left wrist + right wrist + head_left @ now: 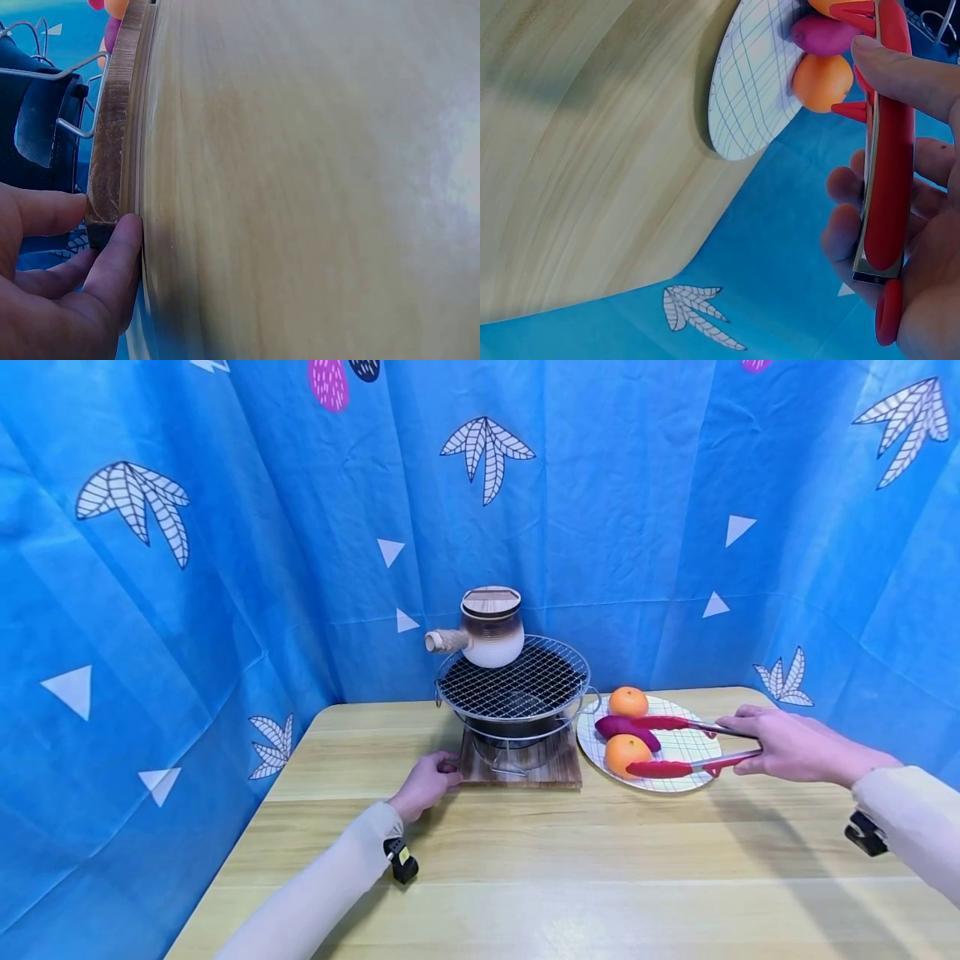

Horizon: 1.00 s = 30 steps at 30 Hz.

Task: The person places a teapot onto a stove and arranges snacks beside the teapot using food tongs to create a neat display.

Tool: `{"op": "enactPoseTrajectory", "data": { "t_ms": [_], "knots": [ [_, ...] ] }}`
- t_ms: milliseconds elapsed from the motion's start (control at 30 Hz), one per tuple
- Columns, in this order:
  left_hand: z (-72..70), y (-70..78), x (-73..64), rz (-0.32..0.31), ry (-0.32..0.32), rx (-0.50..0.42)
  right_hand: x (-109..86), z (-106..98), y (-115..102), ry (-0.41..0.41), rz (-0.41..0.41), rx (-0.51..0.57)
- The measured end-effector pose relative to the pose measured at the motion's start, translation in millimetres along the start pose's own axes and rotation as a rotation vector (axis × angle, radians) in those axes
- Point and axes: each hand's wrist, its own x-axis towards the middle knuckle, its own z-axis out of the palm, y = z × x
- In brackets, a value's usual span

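In the head view my left hand (426, 785) is at the left front corner of a dark wooden board (566, 772). The left wrist view shows thumb and fingers pinching the board's corner (112, 187). My right hand (795, 745) grips metal tongs with red handles and tips (891, 172). Their spread tips reach over a white checked plate (693, 739). One tip lies by a purple sweet potato (611, 727), the other by the front orange (622, 752); whether they touch I cannot tell. Behind sits another orange (628, 702).
On the board stands a black stove (510, 727) topped by a round wire grill (540, 681). A lidded clay pot (495, 639) rests on the grill, its handle (447, 641) pointing left. Blue patterned curtains (600, 527) surround the wooden table (525, 877).
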Motion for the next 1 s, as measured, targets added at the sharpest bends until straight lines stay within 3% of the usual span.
{"op": "enactPoseTrajectory", "data": {
  "t_ms": [1000],
  "knots": [
    [2.3, 0.4, -1.1, 0.004, 0.009, -0.008, 8.5, 7.1, -6.6, -0.020, -0.014, -0.029]
  ]
}}
